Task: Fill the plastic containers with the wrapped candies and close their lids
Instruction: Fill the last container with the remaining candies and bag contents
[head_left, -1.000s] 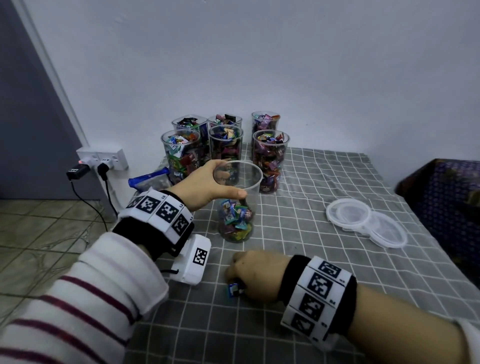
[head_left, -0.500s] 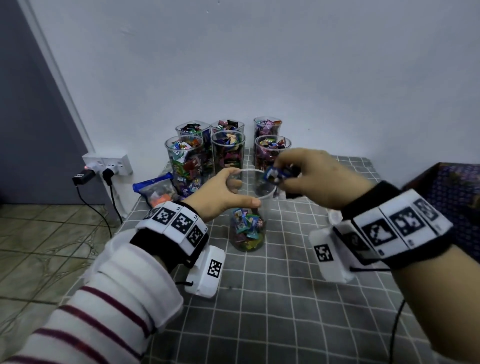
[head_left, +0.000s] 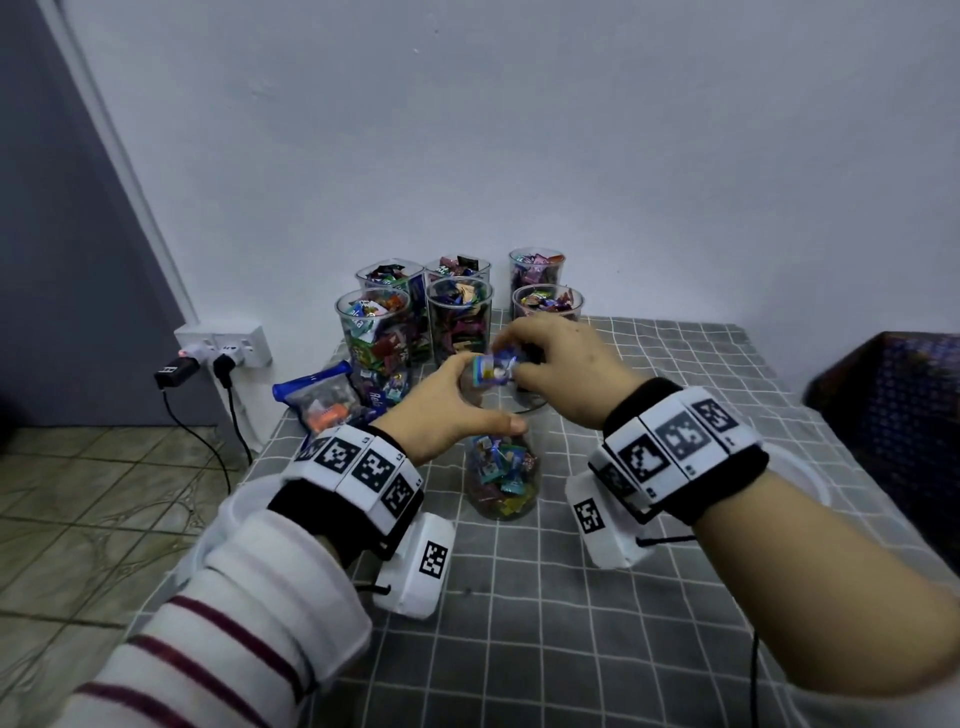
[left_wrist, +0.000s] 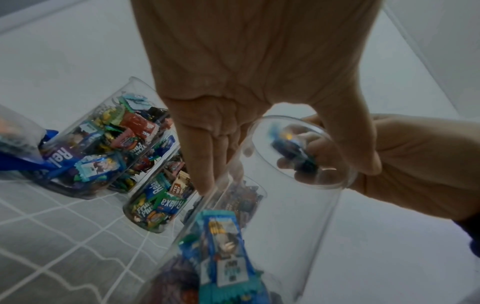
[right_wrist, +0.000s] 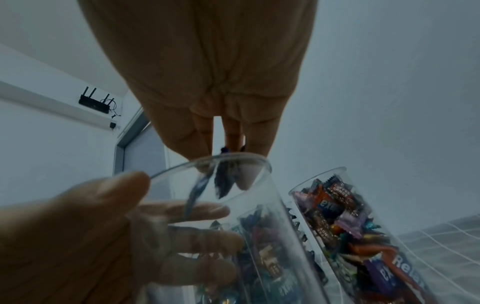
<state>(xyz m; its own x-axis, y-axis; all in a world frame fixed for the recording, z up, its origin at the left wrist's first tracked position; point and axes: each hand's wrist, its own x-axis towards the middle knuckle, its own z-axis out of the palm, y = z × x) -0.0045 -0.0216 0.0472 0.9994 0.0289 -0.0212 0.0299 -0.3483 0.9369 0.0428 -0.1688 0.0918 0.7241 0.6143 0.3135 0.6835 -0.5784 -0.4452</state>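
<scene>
My left hand (head_left: 485, 397) grips a clear plastic container (head_left: 501, 483) near its rim, thumb on the near side and fingers round the far side. The container stands on the checked cloth, with wrapped candies (head_left: 498, 467) filling its lower part. My right hand (head_left: 511, 359) pinches a few blue wrapped candies (head_left: 492, 370) right over the container's open mouth. In the left wrist view those candies (left_wrist: 292, 149) show through the rim (left_wrist: 337, 185). The right wrist view has the fingertips and a dark wrapper (right_wrist: 224, 181) just inside the rim (right_wrist: 182, 167).
Several containers full of candies (head_left: 457, 317) stand grouped against the wall behind. A blue candy bag (head_left: 319, 400) lies at the table's left edge, beside a wall socket with plugs (head_left: 223, 348). A clear lid (head_left: 815, 475) peeks out behind my right wrist. A dark blue patterned object (head_left: 893, 400) stands at the right.
My right hand picked candies off the cloth, rose, and now holds them at the container's mouth, closer to my left fingers. My left hand kept its grip on the container.
</scene>
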